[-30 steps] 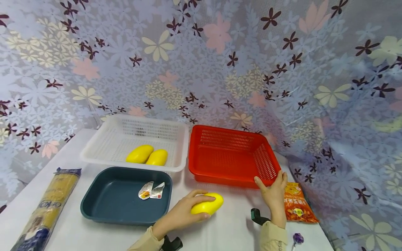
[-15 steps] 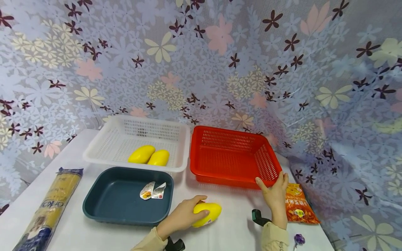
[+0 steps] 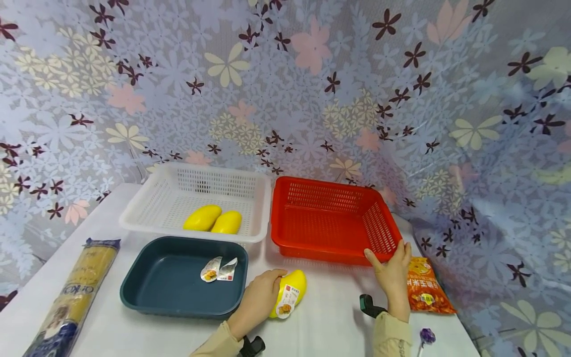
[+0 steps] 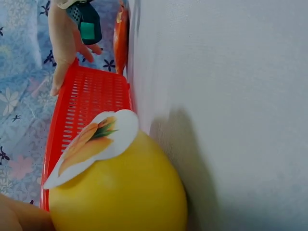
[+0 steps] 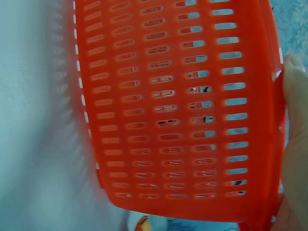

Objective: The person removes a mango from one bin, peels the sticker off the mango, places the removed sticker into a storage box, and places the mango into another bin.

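My left hand (image 3: 259, 300) grips a yellow mango (image 3: 300, 285) low over the white table, in front of the red basket (image 3: 321, 254). A white label (image 3: 286, 301) with a picture and print lies on the mango's upper face; in the left wrist view this label (image 4: 103, 142) looks partly lifted at its edge. Over at the basket's front right corner, my right hand (image 3: 392, 275) holds the rim, thumb at the front and fingers on the right side. The right wrist view shows the slotted basket wall (image 5: 163, 110) close up.
At the back left, a white basket (image 3: 192, 235) holds two mangoes (image 3: 202, 218). Before it stands a dark teal tray (image 3: 178, 310) with peeled labels (image 3: 218, 270). A spaghetti pack (image 3: 73, 297) lies far left; an orange snack bag (image 3: 426, 287) and a purple lollipop (image 3: 427, 336) lie right.
My left hand has turned the mango, and its label has come round to face up. The hand has shifted slightly left. My right hand stays on the basket corner.
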`<state>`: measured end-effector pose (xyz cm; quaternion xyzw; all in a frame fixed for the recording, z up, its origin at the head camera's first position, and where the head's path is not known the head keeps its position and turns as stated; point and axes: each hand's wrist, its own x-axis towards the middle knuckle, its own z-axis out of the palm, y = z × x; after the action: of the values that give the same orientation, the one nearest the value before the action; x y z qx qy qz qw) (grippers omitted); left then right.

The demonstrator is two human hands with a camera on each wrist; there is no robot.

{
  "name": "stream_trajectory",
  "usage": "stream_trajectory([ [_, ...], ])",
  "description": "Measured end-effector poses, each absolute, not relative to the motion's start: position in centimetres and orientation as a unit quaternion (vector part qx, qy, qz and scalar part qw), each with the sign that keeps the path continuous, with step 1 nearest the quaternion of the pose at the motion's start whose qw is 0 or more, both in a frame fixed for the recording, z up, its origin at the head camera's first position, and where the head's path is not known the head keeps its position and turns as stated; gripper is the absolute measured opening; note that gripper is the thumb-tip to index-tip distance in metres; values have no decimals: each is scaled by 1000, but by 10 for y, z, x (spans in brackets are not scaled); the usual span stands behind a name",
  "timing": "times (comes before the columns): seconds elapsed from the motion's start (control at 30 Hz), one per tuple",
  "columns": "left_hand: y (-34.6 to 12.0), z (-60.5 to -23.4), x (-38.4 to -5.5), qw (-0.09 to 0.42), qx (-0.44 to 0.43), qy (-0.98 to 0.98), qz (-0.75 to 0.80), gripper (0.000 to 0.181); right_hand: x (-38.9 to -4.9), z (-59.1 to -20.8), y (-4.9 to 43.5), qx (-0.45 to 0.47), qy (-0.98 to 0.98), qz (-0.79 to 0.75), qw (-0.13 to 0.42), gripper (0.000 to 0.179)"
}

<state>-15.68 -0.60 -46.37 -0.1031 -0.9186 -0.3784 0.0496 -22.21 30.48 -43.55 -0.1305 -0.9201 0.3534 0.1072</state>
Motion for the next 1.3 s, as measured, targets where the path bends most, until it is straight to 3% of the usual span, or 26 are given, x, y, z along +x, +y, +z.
stream_trajectory([
  [0.27, -4, -463, -157, 26, -80, -925, -370, 33, -207, -406, 284, -72, -931, 318, 161, 110],
  [0.43, -4, -462, -159, 7, -74, -924, -374, 41, -192, -385, 258, 15, -923, 339, 180, 110],
  [0.6, -4, -462, -158, -19, -76, -924, -373, 47, -175, -392, 231, 126, -914, 342, 178, 111],
  [0.73, -5, -464, -157, -17, -87, -928, -361, 47, -158, -410, 209, 199, -911, 339, 123, 115],
  [1.0, -7, -466, -157, 4, -103, -926, -363, 46, -158, -452, 196, 245, -885, 390, -72, 117],
  [1.3, -6, -467, -156, 14, -103, -927, -361, 35, -167, -489, 190, 280, -841, 445, -131, 118],
])
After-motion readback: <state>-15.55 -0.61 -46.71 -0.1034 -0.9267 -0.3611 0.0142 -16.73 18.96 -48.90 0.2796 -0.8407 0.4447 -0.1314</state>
